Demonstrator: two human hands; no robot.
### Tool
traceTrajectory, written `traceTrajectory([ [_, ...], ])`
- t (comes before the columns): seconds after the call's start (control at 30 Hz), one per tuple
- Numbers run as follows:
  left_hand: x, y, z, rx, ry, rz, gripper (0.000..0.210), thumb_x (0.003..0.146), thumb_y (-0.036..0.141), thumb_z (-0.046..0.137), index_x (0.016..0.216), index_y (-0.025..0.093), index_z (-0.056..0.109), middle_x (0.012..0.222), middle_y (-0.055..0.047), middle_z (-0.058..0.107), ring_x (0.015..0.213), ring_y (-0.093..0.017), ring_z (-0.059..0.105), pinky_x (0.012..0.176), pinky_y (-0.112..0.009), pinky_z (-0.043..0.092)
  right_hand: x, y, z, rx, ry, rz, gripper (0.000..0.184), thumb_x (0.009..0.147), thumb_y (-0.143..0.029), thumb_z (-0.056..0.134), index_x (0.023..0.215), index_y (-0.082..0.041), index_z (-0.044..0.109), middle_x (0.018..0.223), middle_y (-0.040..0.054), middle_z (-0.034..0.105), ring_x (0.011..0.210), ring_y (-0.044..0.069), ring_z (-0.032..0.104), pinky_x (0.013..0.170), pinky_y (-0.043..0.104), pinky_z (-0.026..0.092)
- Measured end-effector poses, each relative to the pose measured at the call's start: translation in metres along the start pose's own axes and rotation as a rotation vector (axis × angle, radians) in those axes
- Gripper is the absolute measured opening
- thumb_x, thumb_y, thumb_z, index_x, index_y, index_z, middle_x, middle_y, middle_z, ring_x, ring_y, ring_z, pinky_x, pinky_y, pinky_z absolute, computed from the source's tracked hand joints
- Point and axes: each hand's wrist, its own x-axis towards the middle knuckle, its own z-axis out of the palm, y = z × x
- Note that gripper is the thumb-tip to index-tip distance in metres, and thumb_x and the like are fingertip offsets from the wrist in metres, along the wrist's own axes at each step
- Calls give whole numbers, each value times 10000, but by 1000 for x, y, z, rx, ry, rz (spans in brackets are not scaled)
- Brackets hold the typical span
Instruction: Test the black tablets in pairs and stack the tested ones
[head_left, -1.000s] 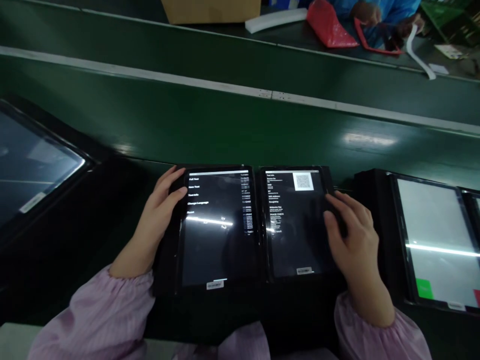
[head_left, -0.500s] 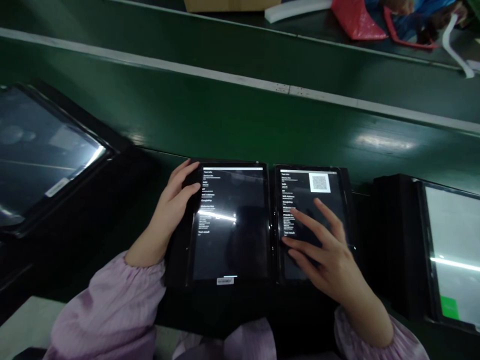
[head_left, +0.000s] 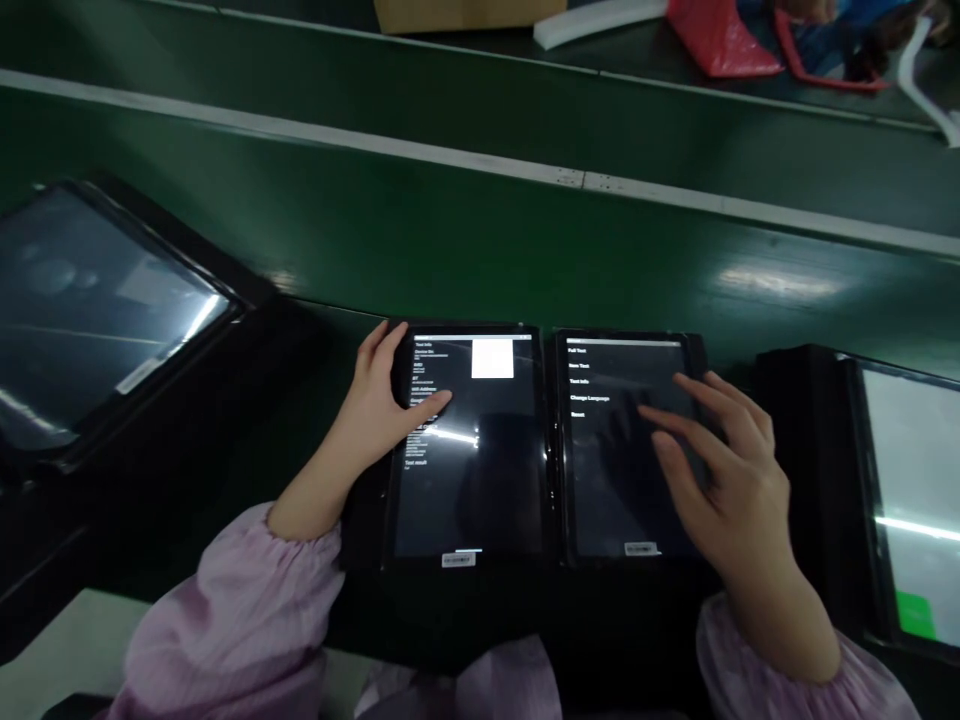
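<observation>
Two tablets lie side by side in front of me, screens lit. The left tablet (head_left: 480,490) shows lines of test text and a white square near its top right. My left hand (head_left: 386,405) rests at its upper left corner, fingers at the edge and thumb stretched over the screen. On the right tablet (head_left: 615,480) there is a short menu of white text lines. My right hand (head_left: 731,470) hovers over that tablet's right side with the fingers spread, holding nothing. Whether a fingertip touches the glass I cannot tell. Each tablet has a barcode label at its lower edge.
Another tablet (head_left: 97,310) lies tilted on a black box at the left. At the right is a tablet with a white screen (head_left: 915,480) and a green patch. Beyond the green surface (head_left: 450,240) are a cardboard box (head_left: 465,12), white foam (head_left: 592,20) and a red bag (head_left: 720,40).
My right hand has moved right and up off the right tablet's text; its screen went from test info to a menu. My left thumb reached over the left screen, where a white square appeared.
</observation>
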Motion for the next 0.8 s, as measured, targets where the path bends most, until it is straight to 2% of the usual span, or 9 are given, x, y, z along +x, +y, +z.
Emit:
traceTrajectory([
  [0.07, -1, -1, -1, -5, -6, -1, 880, 798, 604, 774, 1564, 247, 527, 1683, -178, 427, 1628, -410, 319, 1330, -643, 241, 5, 4, 5, -49, -49, 36, 318, 1097, -401, 542, 1252, -254, 777, 1471, 140, 659, 1492, 418, 519, 1157, 705, 506],
  [0.2, 0, -4, -3, -144, 26, 11, 614, 906, 541, 675, 1467, 297, 624, 1645, -120, 497, 1619, -349, 355, 1353, -575, 218, 15, 8, 21, -97, -83, 82, 391, 1113, -419, 470, 1321, -249, 753, 1566, 165, 559, 1584, 464, 364, 1226, 794, 350],
  [0.33, 8, -4, -2, -263, 97, -30, 412, 894, 454, 682, 1274, 302, 728, 1586, -90, 572, 1575, -330, 435, 1346, -532, 265, 19, 11, 30, -99, -92, 81, 399, 1099, -439, 493, 1326, -242, 756, 1603, 171, 521, 1602, 499, 304, 1230, 804, 319],
  [0.47, 18, -3, 2, -321, 146, -33, 328, 835, 408, 703, 1135, 281, 743, 1520, -99, 621, 1539, -341, 479, 1327, -537, 301, 18, 15, 23, -50, -90, 79, 366, 1091, -425, 516, 1324, -272, 753, 1597, 136, 552, 1581, 470, 364, 1236, 765, 345],
  [0.63, 21, -3, 6, -278, 143, -19, 371, 806, 425, 742, 1147, 280, 718, 1496, -103, 612, 1530, -349, 480, 1300, -545, 342, 9, 15, 7, -28, -24, 125, 337, 1102, -415, 511, 1293, -288, 758, 1538, 130, 625, 1549, 437, 449, 1224, 732, 398],
  [0.8, 18, 0, 4, -294, 117, -55, 378, 832, 456, 743, 1170, 288, 716, 1540, -105, 585, 1511, -344, 506, 1297, -539, 353, -4, 16, 1, -9, 25, 144, 292, 1093, -390, 549, 1247, -306, 783, 1487, 112, 672, 1506, 415, 517, 1201, 718, 446],
])
